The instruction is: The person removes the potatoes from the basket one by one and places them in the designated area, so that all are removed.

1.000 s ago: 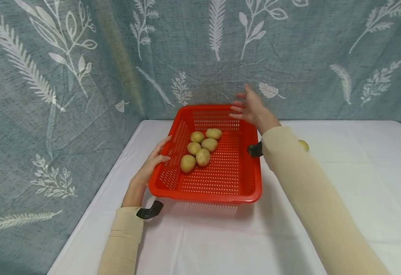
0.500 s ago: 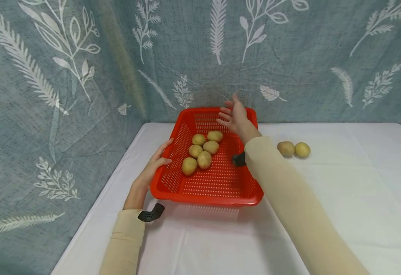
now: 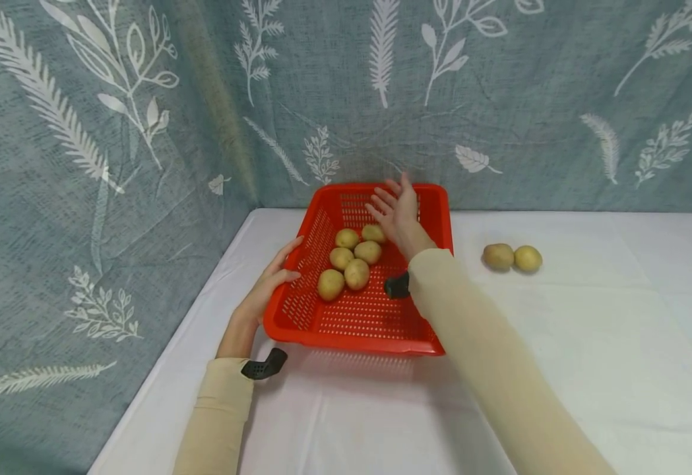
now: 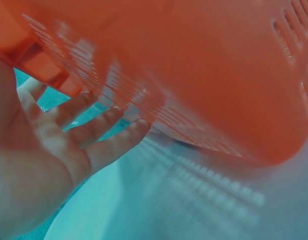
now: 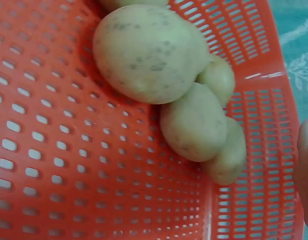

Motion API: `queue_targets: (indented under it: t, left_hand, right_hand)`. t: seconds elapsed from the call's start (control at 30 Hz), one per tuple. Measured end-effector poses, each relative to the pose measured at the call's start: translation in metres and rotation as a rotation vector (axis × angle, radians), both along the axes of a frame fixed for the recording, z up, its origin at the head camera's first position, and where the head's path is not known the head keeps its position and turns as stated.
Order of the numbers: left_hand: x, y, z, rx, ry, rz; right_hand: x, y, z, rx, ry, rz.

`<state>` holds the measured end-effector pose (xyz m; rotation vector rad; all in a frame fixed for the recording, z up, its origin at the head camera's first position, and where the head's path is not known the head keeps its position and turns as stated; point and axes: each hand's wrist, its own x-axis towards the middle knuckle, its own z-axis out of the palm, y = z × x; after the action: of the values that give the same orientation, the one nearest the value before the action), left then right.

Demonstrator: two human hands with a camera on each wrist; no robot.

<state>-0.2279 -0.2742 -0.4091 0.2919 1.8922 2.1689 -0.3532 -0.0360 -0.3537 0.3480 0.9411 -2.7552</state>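
Observation:
A red plastic basket (image 3: pixel 351 344) with slotted walls stands on a white-covered table. Several potatoes (image 3: pixel 355 274) lie together in its left half. My left hand (image 3: pixel 267 285) grips the basket's left rim, thumb over the edge; in the left wrist view its fingers (image 4: pixel 108 145) reach along the outer wall. Over the back right part of the basket is my right hand (image 3: pixel 398 212), fingers spread and holding nothing. The right wrist view looks down on potatoes (image 5: pixel 148 55) against the perforated floor, with a bit of the right hand (image 5: pixel 307 175) at its right edge.
Two more potatoes (image 3: pixel 498 256) sit side by side on the white tablecloth (image 3: pixel 607 316), right of the basket. A blue-green curtain with white leaf prints (image 3: pixel 500 99) hangs behind and along the left. Black wrist straps (image 3: pixel 265 365) show at both sleeves.
My right hand has moved left and slightly down across the basket's back end. Its arm has uncovered the two potatoes on the table. The left hand keeps its place on the rim.

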Motion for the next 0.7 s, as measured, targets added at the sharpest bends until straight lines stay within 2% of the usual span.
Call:
queue_targets:
  t: [0.23, 0.4, 0.53, 0.7]
  left_hand:
    - [0.001, 0.001, -0.002, -0.010, 0.003, 0.014]
    - [0.001, 0.001, -0.001, -0.018, 0.006, 0.020]
    - [0.000, 0.001, 0.001, -0.028, 0.016, 0.024]
    - [0.001, 0.001, 0.000, -0.026, 0.003, 0.021]
  right_hand:
    - [-0.010, 0.001, -0.006, -0.085, -0.065, -0.084]
    - [-0.012, 0.005, -0.010, -0.072, -0.103, -0.103]
    - [-0.012, 0.007, -0.010, 0.003, -0.122, -0.114]
    - [-0.012, 0.007, -0.016, 0.185, -0.166, -0.110]
